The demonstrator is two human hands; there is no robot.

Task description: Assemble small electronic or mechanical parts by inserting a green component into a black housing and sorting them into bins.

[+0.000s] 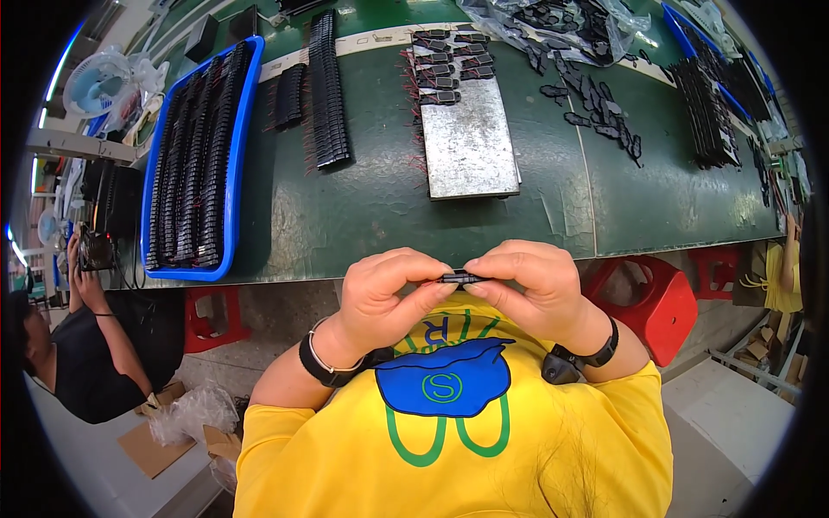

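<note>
A small black plastic part (460,278) is pinched between my two hands, just off the table's near edge. My left hand (393,289) grips its left end between thumb and forefinger, and my right hand (531,285) does the same at the right end. Beyond them lies a silver metal plate (469,147). Two columns of small black parts with red wires (439,71) cover its far end. To its left stand a long row of stacked black parts (325,95) and a shorter row (290,97).
A blue tray (231,190) of packed black parts sits at the left edge. Loose black pieces (602,116) spill from a clear plastic bag (574,30). More black stacks (704,112) are at the right. A red stool (656,302) stands right; a person (95,363) works at far left.
</note>
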